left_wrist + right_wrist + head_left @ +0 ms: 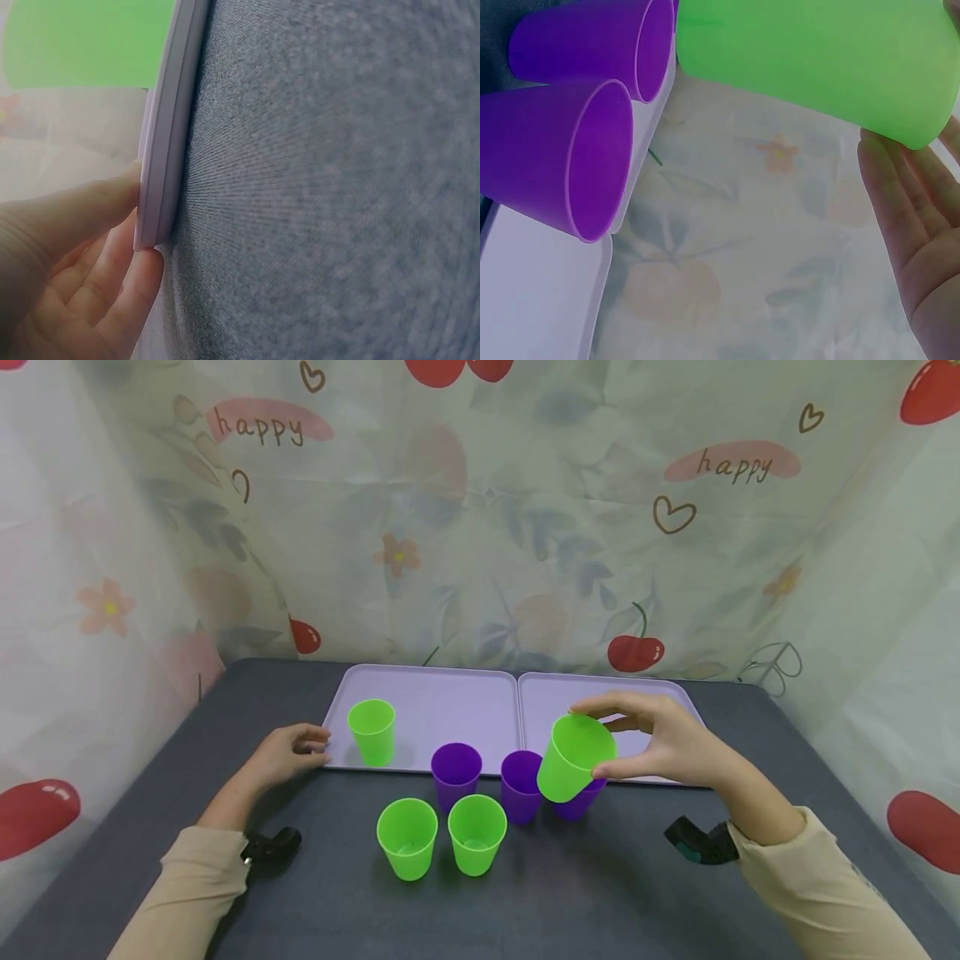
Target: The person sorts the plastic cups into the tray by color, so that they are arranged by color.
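My right hand [660, 739] grips a green cup [574, 758] between thumb and fingers. That cup is tilted and overlaps the rightmost purple cup [573, 806] in the head view; in the right wrist view it fills the upper right. My left hand [283, 753] holds the front left corner of the left lilac tray [442, 718], thumb and fingertips at its rim in the left wrist view. On this tray, near its left end, a green cup [372, 732] stands upright.
Two more purple cups, one left [456, 777] and one middle [520, 787], stand in front of the trays. Nearer me are two green cups, a left one [407, 839] and a right one [477, 835]. A second lilac tray [637, 689] adjoins the first. Patterned curtain surrounds the dark table [322, 902].
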The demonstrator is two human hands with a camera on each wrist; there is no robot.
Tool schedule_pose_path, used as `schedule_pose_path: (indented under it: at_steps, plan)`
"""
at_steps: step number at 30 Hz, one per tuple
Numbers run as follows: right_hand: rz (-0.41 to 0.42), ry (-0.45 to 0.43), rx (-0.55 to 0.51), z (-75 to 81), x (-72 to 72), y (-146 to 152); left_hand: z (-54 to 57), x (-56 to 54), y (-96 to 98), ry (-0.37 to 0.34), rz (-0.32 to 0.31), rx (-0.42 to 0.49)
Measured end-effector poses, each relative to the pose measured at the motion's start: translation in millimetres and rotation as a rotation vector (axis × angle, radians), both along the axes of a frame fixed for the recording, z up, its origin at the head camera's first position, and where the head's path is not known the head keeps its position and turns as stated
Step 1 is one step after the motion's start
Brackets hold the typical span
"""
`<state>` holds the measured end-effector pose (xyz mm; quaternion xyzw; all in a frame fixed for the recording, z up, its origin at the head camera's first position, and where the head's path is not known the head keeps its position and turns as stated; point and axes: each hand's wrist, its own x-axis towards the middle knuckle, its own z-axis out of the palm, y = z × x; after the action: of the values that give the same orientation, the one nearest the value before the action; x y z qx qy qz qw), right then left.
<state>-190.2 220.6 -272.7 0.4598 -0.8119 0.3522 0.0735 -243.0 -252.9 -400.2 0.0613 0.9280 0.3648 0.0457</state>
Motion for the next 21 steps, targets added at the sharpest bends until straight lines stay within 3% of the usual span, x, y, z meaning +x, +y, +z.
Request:
schedule_pose_path:
  at_steps: [6, 21]
  plan:
    - [-0.048, -0.013, 0.035, 4.2, -5.2, -5.5, -2.8, -2.0, 0.0, 0.015, 0.017, -0.002]
    - [-0.067, -0.081, 0.038, 12.7, -17.6, -20.5, -4.4, -3.9, -0.8, 0.014, 0.022, -0.001]
